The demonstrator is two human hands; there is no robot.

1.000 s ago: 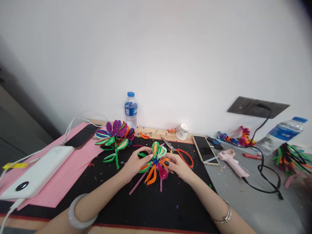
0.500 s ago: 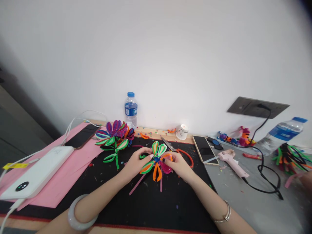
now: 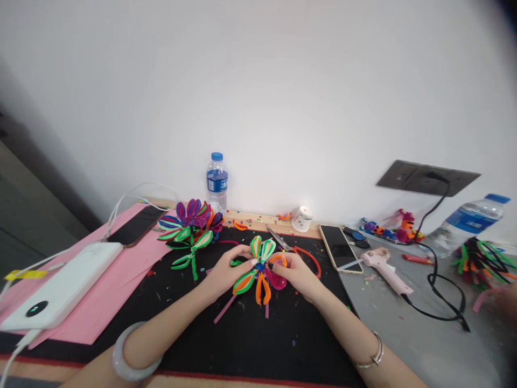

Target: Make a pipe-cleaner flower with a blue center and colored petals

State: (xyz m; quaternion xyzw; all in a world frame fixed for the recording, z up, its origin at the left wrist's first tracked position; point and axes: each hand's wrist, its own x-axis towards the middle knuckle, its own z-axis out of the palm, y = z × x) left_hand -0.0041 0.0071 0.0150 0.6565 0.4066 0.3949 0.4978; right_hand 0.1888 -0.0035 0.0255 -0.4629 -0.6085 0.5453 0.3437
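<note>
Over the black mat I hold a pipe-cleaner flower with green, orange and pink looped petals and a blue centre. My left hand grips its left side, fingers on the green petals. My right hand pinches it from the right, at the orange and pink petals. Pink stems hang down from the flower onto the mat. A finished multicoloured flower with green leaves lies to the left at the mat's far edge.
Orange-handled scissors, a phone and a pink glue gun with black cord lie to the right. A water bottle and small cup stand by the wall. A white power bank rests on pink paper at left.
Both hands have turned the flower slightly; the orange petals now point more downward and the fingers have closed in nearer the blue centre.
</note>
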